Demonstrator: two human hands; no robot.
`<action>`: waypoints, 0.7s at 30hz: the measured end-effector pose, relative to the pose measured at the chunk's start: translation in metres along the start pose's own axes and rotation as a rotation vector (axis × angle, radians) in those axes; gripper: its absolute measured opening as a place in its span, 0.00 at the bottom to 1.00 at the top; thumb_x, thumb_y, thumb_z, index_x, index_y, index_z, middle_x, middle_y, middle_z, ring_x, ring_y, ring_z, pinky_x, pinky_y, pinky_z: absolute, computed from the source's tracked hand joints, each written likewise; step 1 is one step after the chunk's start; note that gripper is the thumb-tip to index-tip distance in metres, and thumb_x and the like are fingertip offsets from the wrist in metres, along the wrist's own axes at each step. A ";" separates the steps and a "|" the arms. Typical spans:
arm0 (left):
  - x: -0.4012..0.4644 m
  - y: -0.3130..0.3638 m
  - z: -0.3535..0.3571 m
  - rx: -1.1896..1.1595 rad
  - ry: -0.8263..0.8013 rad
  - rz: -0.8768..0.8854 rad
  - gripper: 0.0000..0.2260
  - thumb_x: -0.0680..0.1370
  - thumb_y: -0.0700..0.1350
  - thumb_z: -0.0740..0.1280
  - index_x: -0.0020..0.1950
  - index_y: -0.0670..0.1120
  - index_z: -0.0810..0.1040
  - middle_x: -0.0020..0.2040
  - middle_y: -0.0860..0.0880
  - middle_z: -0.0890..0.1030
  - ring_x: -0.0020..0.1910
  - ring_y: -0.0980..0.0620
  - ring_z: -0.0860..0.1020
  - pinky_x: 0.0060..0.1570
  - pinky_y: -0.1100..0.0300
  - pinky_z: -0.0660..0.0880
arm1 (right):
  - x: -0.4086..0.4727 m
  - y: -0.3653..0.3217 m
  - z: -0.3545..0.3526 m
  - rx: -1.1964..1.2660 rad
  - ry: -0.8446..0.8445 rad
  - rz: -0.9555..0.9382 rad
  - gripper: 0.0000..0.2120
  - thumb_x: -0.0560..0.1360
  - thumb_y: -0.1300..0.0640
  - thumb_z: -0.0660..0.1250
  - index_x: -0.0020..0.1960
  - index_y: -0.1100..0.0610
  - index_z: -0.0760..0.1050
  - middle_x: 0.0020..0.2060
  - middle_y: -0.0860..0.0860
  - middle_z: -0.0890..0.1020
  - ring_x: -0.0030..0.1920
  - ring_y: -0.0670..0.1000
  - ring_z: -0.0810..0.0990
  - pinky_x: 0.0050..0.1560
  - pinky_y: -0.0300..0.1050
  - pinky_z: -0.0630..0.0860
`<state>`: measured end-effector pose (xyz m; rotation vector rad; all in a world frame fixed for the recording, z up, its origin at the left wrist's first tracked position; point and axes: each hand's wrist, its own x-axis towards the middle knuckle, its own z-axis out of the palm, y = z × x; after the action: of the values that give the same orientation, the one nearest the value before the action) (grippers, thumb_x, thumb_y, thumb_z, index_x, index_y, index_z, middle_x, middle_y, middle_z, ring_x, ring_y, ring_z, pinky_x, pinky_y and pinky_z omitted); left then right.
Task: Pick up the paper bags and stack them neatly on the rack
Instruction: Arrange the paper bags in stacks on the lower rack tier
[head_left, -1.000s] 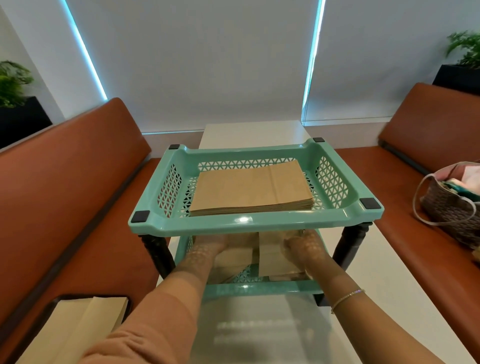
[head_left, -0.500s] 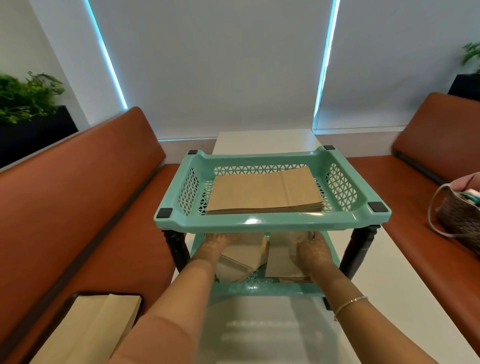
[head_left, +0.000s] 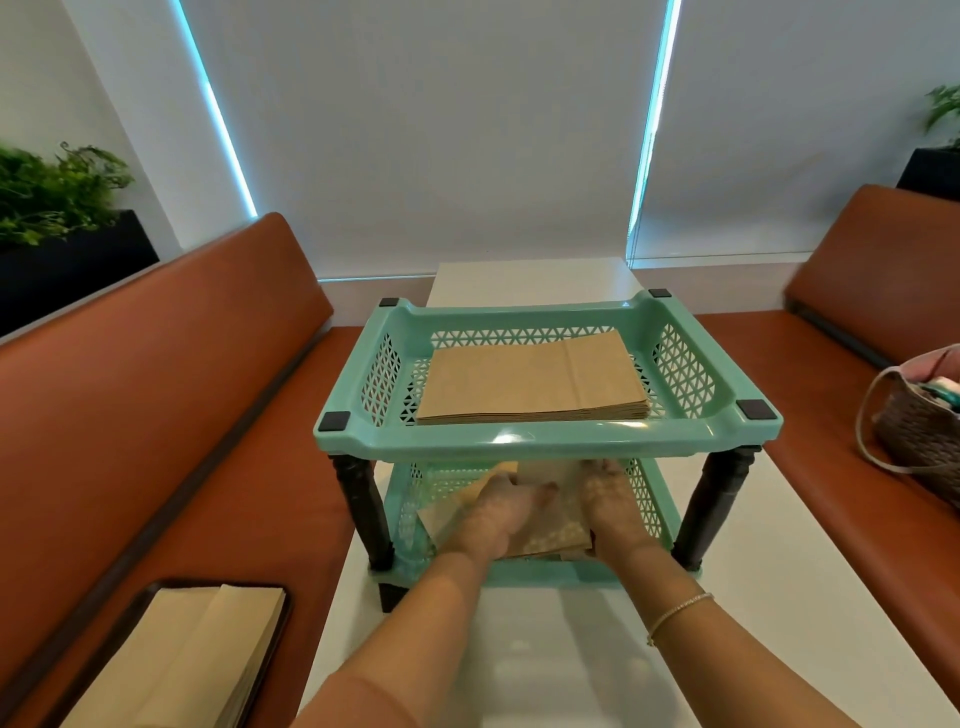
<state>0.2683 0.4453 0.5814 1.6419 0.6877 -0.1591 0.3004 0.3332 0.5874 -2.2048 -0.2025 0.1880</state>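
Reaching under top tier of mint-green two-tier plastic rack (head_left: 545, 447) at frame centre, both hands inside lower tier. Left hand (head_left: 498, 514) lies on brown paper bags (head_left: 558, 519) there, fingers loosely bent; grip cannot tell. Right hand (head_left: 613, 499) at bags' right edge, fingers hidden under upper rim. Neat stack of flat brown paper bags (head_left: 530, 384) on top tier, margins free all round. White worktop (head_left: 540, 654) bare toward lower frame. More bags in black tray (head_left: 176, 660), lower left.
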 end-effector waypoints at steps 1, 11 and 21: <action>0.000 0.000 0.003 -0.001 0.016 0.027 0.19 0.72 0.48 0.73 0.60 0.44 0.76 0.52 0.45 0.82 0.51 0.45 0.80 0.52 0.53 0.78 | 0.004 0.005 0.002 0.001 -0.037 -0.036 0.17 0.81 0.61 0.53 0.69 0.56 0.64 0.65 0.56 0.72 0.61 0.57 0.74 0.46 0.35 0.71; 0.019 -0.008 -0.031 0.700 0.171 0.164 0.25 0.76 0.52 0.67 0.70 0.45 0.68 0.68 0.45 0.70 0.66 0.46 0.69 0.65 0.56 0.66 | 0.007 0.004 -0.010 0.188 0.041 0.229 0.16 0.77 0.63 0.60 0.64 0.64 0.67 0.57 0.60 0.75 0.60 0.60 0.74 0.60 0.48 0.72; 0.034 -0.015 -0.050 1.074 0.142 0.071 0.38 0.68 0.55 0.75 0.72 0.42 0.61 0.71 0.42 0.64 0.71 0.42 0.60 0.69 0.50 0.62 | 0.012 0.010 -0.015 0.222 0.011 0.264 0.22 0.75 0.62 0.60 0.69 0.55 0.64 0.61 0.57 0.75 0.60 0.60 0.75 0.62 0.58 0.72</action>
<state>0.2742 0.5043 0.5630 2.7197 0.6868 -0.4108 0.3156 0.3185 0.5877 -2.0041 0.1133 0.3280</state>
